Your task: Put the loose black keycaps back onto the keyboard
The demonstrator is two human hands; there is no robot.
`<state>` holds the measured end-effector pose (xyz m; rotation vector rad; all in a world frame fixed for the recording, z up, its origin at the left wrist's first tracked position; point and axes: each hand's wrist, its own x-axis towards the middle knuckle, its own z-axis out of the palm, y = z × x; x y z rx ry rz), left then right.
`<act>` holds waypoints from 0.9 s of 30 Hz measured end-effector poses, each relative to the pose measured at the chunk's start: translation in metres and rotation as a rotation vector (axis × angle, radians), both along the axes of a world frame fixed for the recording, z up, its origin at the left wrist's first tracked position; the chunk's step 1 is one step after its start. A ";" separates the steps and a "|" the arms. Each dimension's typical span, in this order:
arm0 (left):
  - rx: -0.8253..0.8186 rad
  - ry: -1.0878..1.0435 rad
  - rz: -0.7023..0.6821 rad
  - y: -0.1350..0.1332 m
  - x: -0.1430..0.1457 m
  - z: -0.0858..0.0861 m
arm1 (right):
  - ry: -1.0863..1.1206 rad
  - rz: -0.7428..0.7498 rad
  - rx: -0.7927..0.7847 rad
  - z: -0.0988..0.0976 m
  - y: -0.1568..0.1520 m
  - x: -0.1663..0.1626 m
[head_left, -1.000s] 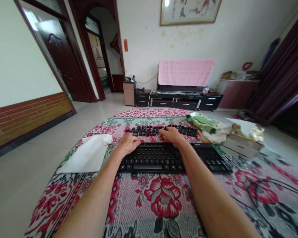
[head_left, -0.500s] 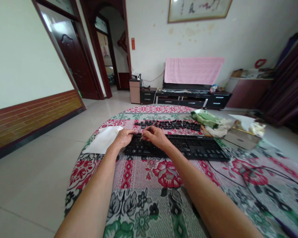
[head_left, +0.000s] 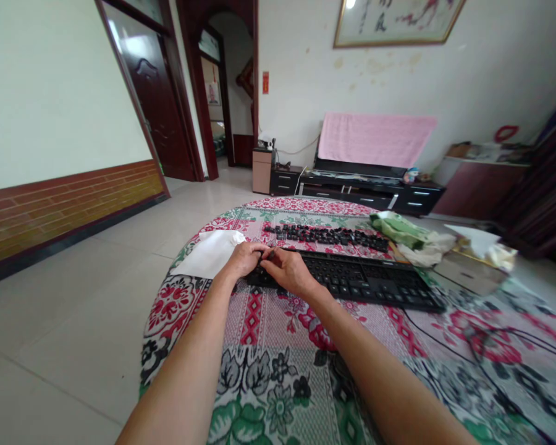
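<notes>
A black computer keyboard lies across the patterned tablecloth. At its left end, my left hand is closed over the far corner, thumb and fingers bent. My right hand is in a pinch just beside it, above the left keys, and the two hands' fingertips almost meet. Something small and dark shows at the right fingertips, too small to name. Beyond the keyboard is a long strip of loose black keycaps. A white sheet of paper lies left of my left hand.
A green and cream cloth and a box with white tissue stand at the right of the round table. A black cable runs from the keyboard toward the right. A low black TV cabinet stands beyond the table.
The view has swung slightly left. My right hand has moved closer to the left hand's fingertips, and the thin tool that stuck up from its fingers no longer shows.
</notes>
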<state>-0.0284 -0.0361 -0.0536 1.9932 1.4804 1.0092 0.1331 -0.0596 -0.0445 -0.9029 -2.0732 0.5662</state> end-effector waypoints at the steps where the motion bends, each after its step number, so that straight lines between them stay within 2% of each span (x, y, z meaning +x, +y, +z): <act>1: -0.002 -0.005 -0.003 -0.001 0.000 0.000 | -0.030 0.016 0.017 0.002 0.000 -0.001; 4: -0.009 -0.006 0.001 -0.004 0.002 0.003 | -0.049 0.068 -0.023 0.006 0.001 -0.001; 9: -0.014 0.016 0.036 -0.004 0.002 0.003 | 0.077 0.065 -0.247 0.005 0.010 0.002; 12: -0.013 0.022 0.042 -0.003 0.001 0.003 | 0.103 0.058 -0.303 0.005 0.011 0.003; 18: -0.032 0.031 0.059 -0.005 0.002 0.005 | 0.140 0.055 -0.322 0.005 0.007 0.004; 23: -0.048 0.017 0.068 -0.005 0.003 0.006 | 0.097 0.058 -0.172 -0.001 0.002 0.009; 27: -0.045 0.039 0.084 -0.005 0.004 0.007 | 0.197 0.092 -0.225 -0.001 0.002 0.012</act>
